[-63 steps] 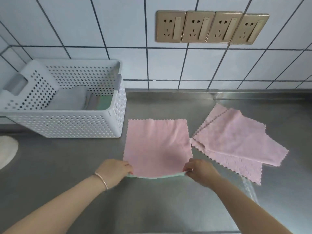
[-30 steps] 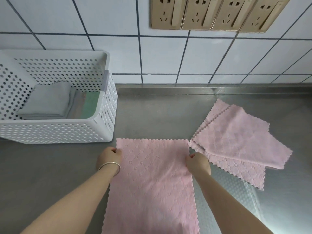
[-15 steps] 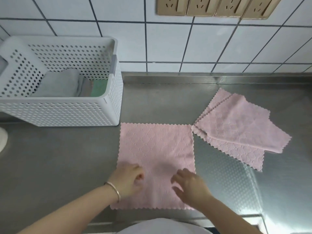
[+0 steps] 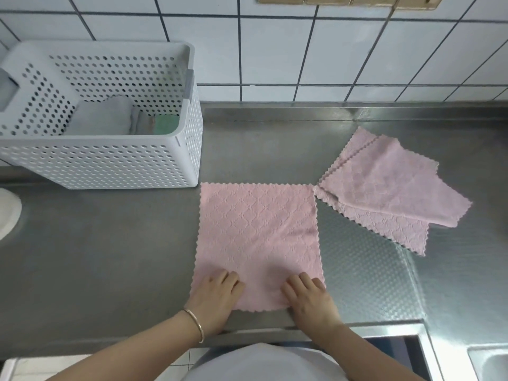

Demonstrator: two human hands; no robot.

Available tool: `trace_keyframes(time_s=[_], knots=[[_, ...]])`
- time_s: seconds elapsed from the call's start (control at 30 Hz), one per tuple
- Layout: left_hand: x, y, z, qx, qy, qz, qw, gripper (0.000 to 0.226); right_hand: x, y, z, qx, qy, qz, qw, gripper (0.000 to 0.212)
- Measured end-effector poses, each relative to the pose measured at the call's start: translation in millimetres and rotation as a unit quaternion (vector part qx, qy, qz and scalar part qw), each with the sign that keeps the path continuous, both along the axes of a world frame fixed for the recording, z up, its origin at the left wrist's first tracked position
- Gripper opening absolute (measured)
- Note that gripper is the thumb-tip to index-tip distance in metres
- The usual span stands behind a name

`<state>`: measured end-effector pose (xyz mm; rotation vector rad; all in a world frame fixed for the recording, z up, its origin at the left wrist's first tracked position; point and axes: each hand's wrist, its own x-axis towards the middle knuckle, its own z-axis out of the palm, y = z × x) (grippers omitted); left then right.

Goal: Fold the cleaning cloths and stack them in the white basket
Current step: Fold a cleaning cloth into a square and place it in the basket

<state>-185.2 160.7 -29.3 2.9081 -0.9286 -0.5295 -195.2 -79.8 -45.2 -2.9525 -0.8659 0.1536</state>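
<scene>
A pink cleaning cloth [image 4: 257, 237] lies spread flat as a square on the steel counter. My left hand [image 4: 215, 296] rests on its near left corner and my right hand [image 4: 309, 299] on its near right part; both hold the near edge with fingers bent over the fabric. Two more pink cloths [image 4: 384, 185] lie overlapping to the right, touching the spread cloth's far right corner. The white perforated basket [image 4: 110, 160] stands at the back left with folded grey cloths [image 4: 101, 119] and a green one [image 4: 165, 125] inside.
The steel counter [image 4: 96, 243] ends at a front edge just below my hands. A tiled wall with sockets runs behind. A white rounded object [image 4: 8, 213] sits at the left edge. A sink rim [image 4: 489, 350] shows at the bottom right.
Earlier the cloth was lifted and hung over the counter's front edge; it now lies flat on the counter. My hands slid back to its near edge.
</scene>
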Motion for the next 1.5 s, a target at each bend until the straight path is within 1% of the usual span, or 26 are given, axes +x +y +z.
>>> trace_keyframes(time_s=[0.03,0.07,0.1,0.17,0.23,0.27,0.33,0.37,0.4,0.43,0.47,0.5,0.53,0.57,0.6,0.63,0.73,0.77,0.8,0.83,0.93,1.0,1.07,1.2,1.33,1.5], knots=[[-0.9,5.2,-2.9,-0.02,-0.014,0.004,1.0,0.038,1.7,-5.1,4.7,-0.005,0.018,-0.032,0.999,0.044],[-1.5,11.9,-5.0,-0.048,-0.029,0.012,0.998,0.031,4.4,-12.2,6.2,0.003,0.029,-0.063,0.998,0.049],[-0.7,18.9,-5.1,-0.082,-0.028,0.033,0.996,0.025,7.9,-20.7,9.3,0.02,0.037,-0.096,0.994,0.049],[1.4,32.5,-7.2,-0.148,-0.006,0.112,0.983,0.027,15.0,-38.3,14.6,0.064,0.042,-0.144,0.987,0.043],[4.8,39.4,-1.1,-0.203,0.032,0.19,0.96,0.029,22.5,-46.1,24.2,0.076,0.071,-0.148,0.983,0.043],[6.3,42.3,4.6,-0.207,0.057,0.217,0.952,0.03,26.9,-46.5,31.1,0.068,0.102,-0.146,0.982,0.038],[11.4,47.1,18.1,-0.174,0.13,0.219,0.951,0.025,36.5,-46.3,51.6,0.009,0.204,-0.147,0.968,0.011],[15.1,49.3,23.0,-0.154,0.17,0.208,0.951,0.02,41.7,-47.6,60.6,-0.018,0.286,-0.149,0.946,0.011],[19.1,51.4,26.4,-0.142,0.207,0.204,0.946,0.016,48.4,-50.3,67.8,-0.034,0.366,-0.151,0.918,0.016],[24.1,53.0,29.6,-0.14,0.236,0.208,0.939,0.018,54.6,-54.5,70.5,-0.028,0.413,-0.154,0.897,0.016],[30.0,54.4,31.9,-0.144,0.259,0.23,0.927,0.027,61.6,-57.8,74.3,-0.012,0.442,-0.165,0.882,0.015],[37.9,57.0,33.0,-0.156,0.272,0.261,0.913,0.032,69.8,-62.7,73.8,0.013,0.455,-0.187,0.87,0.014],[46.0,59.2,33.5,-0.174,0.276,0.301,0.896,0.032,78.4,-66.9,72.7,0.046,0.463,-0.214,0.859,0.012],[54.2,61.0,32.9,-0.196,0.274,0.343,0.877,0.028,85.3,-71.0,68.7,0.079,0.469,-0.243,0.846,0.005],[62.1,61.9,32.2,-0.222,0.267,0.381,0.857,0.025,91.9,-71.4,68.1,0.12,0.471,-0.275,0.83,0.005],[69.6,61.2,32.2,-0.247,0.261,0.41,0.838,0.024,97.3,-71.6,63.6,0.158,0.47,-0.308,0.812,0.01],[89.1,51.7,29.1,-0.321,0.237,0.483,0.78,0.013,109.4,-68.4,48.6,0.284,0.444,-0.427,0.735,0.02],[95.3,47.2,26.0,-0.331,0.225,0.5,0.768,0.01,113.7,-67.7,40.9,0.295,0.421,-0.45,0.73,0.02],[101.6,43.2,20.9,-0.325,0.21,0.514,0.766,0.009,118.7,-64.3,35.4,0.29,0.395,-0.464,0.738,0.019],[106.5,40.0,15.4,-0.307,0.191,0.526,0.77,0.007,122.3,-61.3,30.4,0.278,0.366,-0.471,0.753,0.017],[119.1,32.0,-2.3,-0.254,0.139,0.553,0.782,0.014,131.5,-50.9,27.4,0.211,0.3,-0.475,0.8,0.015],[124.7,27.4,-6.5,-0.224,0.115,0.564,0.786,0.017,135.4,-47.5,25.7,0.184,0.278,-0.473,0.816,0.016],[128.8,24.2,-7.7,-0.206,0.098,0.575,0.786,0.02,136.6,-44.8,21.5,0.178,0.261,-0.479,0.819,0.019],[134.8,21.8,-10.4,-0.178,0.07,0.571,0.798,0.024,138.3,-42.9,15.5,0.167,0.237,-0.498,0.817,0.027],[135.8,20.3,-11.9,-0.161,0.059,0.567,0.806,0.025,138.1,-42.7,13.5,0.152,0.228,-0.509,0.816,0.031],[139.8,20.7,-9.7,-0.111,0.045,0.537,0.835,0.027,142.0,-40.1,14.1,0.128,0.232,-0.533,0.804,0.035]])
